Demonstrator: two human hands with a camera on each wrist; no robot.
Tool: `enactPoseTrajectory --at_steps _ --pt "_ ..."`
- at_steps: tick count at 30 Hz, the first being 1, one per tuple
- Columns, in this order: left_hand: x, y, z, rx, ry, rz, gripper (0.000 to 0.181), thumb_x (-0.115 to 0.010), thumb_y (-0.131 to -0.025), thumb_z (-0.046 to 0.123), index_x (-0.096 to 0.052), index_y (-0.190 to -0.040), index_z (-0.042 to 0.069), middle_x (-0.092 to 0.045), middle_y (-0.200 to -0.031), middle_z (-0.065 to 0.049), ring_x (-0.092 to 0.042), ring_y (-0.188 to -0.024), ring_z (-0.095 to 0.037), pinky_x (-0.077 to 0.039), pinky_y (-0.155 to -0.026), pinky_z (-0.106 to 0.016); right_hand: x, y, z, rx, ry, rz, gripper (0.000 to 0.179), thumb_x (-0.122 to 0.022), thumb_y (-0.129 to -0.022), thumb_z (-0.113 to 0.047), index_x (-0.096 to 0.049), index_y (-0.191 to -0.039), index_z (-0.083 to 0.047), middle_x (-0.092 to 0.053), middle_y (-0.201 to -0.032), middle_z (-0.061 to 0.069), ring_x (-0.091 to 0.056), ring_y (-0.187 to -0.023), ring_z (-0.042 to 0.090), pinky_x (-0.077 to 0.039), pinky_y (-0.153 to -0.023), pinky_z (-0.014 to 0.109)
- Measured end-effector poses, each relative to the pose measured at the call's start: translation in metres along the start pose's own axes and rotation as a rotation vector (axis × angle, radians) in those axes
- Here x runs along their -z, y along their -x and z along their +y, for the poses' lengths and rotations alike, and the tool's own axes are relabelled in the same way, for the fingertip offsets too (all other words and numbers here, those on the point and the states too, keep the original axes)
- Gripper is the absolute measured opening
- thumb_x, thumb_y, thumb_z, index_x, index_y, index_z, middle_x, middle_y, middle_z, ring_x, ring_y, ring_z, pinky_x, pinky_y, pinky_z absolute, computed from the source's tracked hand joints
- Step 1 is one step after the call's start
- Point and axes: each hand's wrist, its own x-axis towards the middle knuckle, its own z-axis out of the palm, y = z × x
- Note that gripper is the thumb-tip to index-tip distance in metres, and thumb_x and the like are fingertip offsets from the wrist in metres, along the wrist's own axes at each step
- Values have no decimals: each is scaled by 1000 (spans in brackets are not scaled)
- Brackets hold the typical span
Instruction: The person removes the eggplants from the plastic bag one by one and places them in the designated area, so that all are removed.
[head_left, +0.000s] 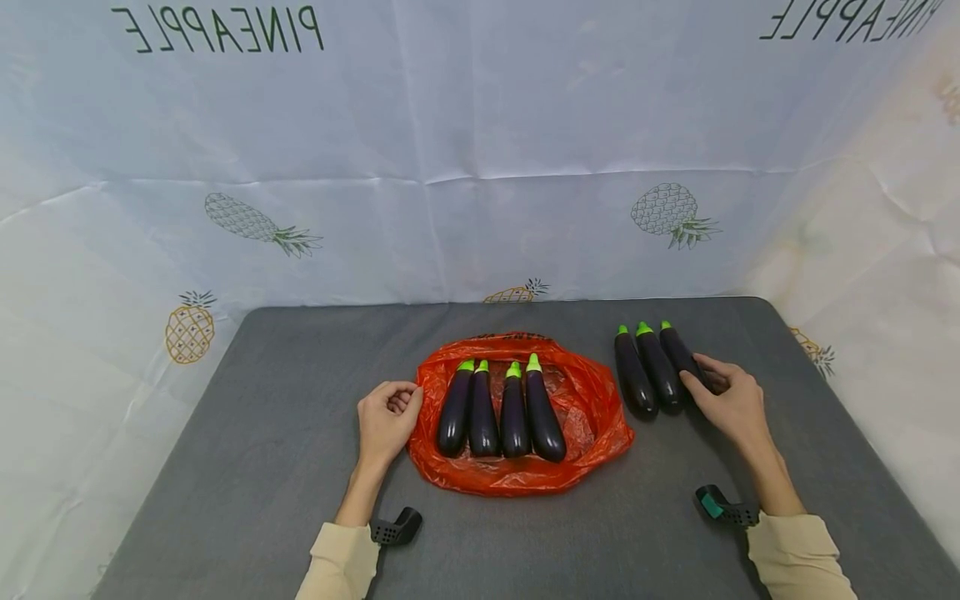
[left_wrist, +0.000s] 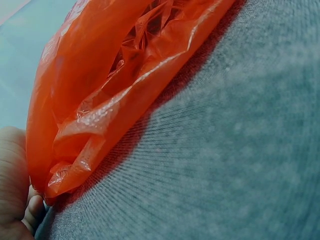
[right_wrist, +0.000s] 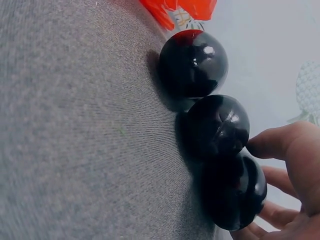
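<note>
A red plastic bag [head_left: 600,450] lies spread with its mouth wide, and several dark purple eggplants [head_left: 543,417] with green tips rest side by side in it. At the bag's left edge my left hand [head_left: 388,421] pinches the plastic [left_wrist: 65,170] between thumb and curled fingers. Right of the bag, three more eggplants [head_left: 634,375] lie in a slanted row on the cloth. My right hand [head_left: 731,404] grips the rightmost eggplant [right_wrist: 240,192], thumb on its near left side beside the middle eggplant [right_wrist: 220,125], fingers around its other side.
A grey cloth [head_left: 300,467] covers the table under everything. Behind the table hangs a white curtain [head_left: 480,233] printed with pineapples and mirrored lettering. Black wrist bands [head_left: 397,527] with camera mounts stick out from both forearms, close over the cloth.
</note>
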Motion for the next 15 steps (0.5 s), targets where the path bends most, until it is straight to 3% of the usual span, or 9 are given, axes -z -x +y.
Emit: enactPoseTrajectory --at_steps 2,4,7,10,15 --pt "2 -1 13 -4 3 3 6 -77 -81 -9 -74 -78 -6 -65 -66 -18 -55 -56 -15 -39 -55 -4 0 0 0 5 -3 8 47 -69 -97 -24 -63 -136 2 -60 -131 35 -66 -109 52 -46 -70 9" --pt "4 -1 12 -4 -1 -11 5 -77 -82 -7 -74 -79 -5 -65 -67 -16 -56 -57 -13 -41 -55 -6 0 1 0 12 -14 15 46 -69 -96 -22 -63 -135 3 -60 -131 35 -65 -109 52 -35 -68 0" --pt "5 -1 6 -17 -4 -28 5 -78 -83 -2 -75 -80 0 -66 -67 -10 -56 -58 -7 -43 -55 -8 1 2 -1 19 -21 30 45 -70 -95 -20 -64 -134 2 -61 -130 33 -68 -105 42 -33 -70 -2" --pt "4 -1 -6 -21 -14 -40 5 -79 -84 3 -76 -80 4 -67 -68 -7 -55 -59 -3 -45 -55 -10 1 3 -1 28 -30 50 44 -71 -95 -18 -65 -133 3 -61 -128 32 -68 -103 40 -34 -71 -3" --pt "4 -1 -5 -23 -16 -38 5 -79 -84 3 -76 -80 5 -67 -68 -6 -56 -59 -4 -45 -55 -10 2 5 -4 20 -48 80 43 -70 -96 -18 -65 -132 4 -61 -128 32 -63 -110 51 -32 -74 -5"
